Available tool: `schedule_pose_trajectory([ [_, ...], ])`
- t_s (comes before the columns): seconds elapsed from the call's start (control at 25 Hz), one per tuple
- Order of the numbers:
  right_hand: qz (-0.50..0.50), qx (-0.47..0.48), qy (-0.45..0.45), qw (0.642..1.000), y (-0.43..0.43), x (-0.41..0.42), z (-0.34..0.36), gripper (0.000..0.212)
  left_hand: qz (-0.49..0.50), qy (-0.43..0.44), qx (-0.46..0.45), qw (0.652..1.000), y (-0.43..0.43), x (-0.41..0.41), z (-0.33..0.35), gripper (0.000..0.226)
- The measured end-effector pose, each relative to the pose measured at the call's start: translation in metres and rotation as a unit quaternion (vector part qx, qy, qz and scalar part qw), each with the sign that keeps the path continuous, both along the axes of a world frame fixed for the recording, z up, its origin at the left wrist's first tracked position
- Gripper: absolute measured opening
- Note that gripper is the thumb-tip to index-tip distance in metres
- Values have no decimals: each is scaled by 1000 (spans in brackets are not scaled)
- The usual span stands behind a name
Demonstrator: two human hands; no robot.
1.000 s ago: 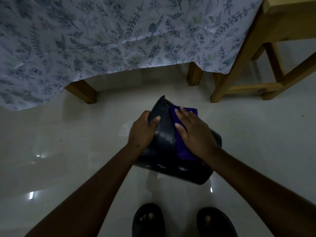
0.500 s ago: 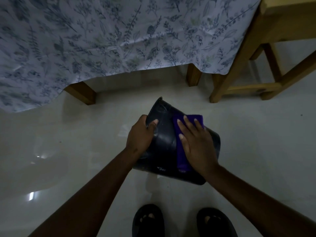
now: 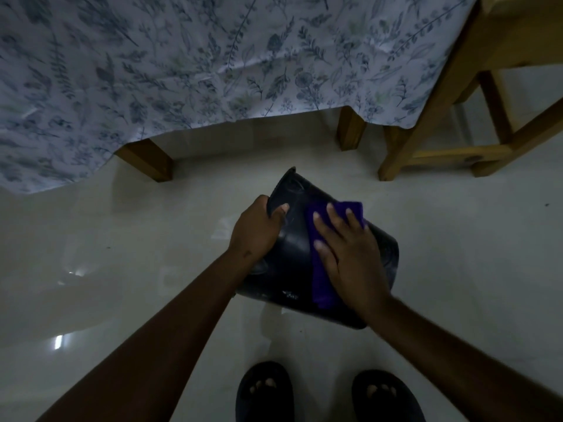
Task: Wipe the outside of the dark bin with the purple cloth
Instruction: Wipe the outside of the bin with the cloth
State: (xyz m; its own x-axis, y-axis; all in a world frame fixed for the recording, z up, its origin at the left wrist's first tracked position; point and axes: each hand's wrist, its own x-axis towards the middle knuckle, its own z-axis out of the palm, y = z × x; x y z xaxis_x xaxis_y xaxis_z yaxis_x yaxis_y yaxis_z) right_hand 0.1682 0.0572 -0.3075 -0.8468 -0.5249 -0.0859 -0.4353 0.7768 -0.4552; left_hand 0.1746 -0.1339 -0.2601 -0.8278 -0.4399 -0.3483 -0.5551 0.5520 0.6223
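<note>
Floor-level surroundings, dim light
You've got a leaf-print tablecloth (image 3: 189, 71) over wooden table legs (image 3: 146, 159), wooden chair (image 3: 457, 117) at right, glossy pale floor (image 3: 122, 284), black sandals (image 3: 265, 391) at btm.

bare forearms without sleeves; dark open-toed slippers (image 3: 264, 391) on both feet.

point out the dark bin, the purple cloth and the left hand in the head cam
dark plastic bin (image 3: 294, 254): head view, bare side wall between the hands.
purple cloth (image 3: 323, 287): head view, lower strip beside the palm.
left hand (image 3: 254, 231): head view, back of hand gripping the rim.
</note>
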Motion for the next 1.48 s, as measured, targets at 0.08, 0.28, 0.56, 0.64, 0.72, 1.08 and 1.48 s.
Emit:
schedule_pose_trajectory([
  [0.08,67,17,45,997,12,45,-3,54,-5,4,-3,1000,-1,4,-5,30],
  [0.28,29,-4,17,999,-7,0,2,60,-29,5,64,998,-1,5,8,27],
  [0.56,-4,-42,-78,996,-8,-58,-6,57,-23,22,-23,999,-3,63,4,22],
  [0.64,33,-4,-5,999,-2,-12,-3,58,-29,28,-74,996,-7,46,1,30],
  [0.72,111,9,54,992,5,36,2,59,-39,29,-90,995,-6,28,1,35],
  [1.08,-31,-10,-53,998,4,-22,-5,56,25,43,-88,995,3,28,-4,38],
  [1.48,-106,-52,-209,971,-19,-63,1,53,22,62,-79,995,4,49,-6,40],
])
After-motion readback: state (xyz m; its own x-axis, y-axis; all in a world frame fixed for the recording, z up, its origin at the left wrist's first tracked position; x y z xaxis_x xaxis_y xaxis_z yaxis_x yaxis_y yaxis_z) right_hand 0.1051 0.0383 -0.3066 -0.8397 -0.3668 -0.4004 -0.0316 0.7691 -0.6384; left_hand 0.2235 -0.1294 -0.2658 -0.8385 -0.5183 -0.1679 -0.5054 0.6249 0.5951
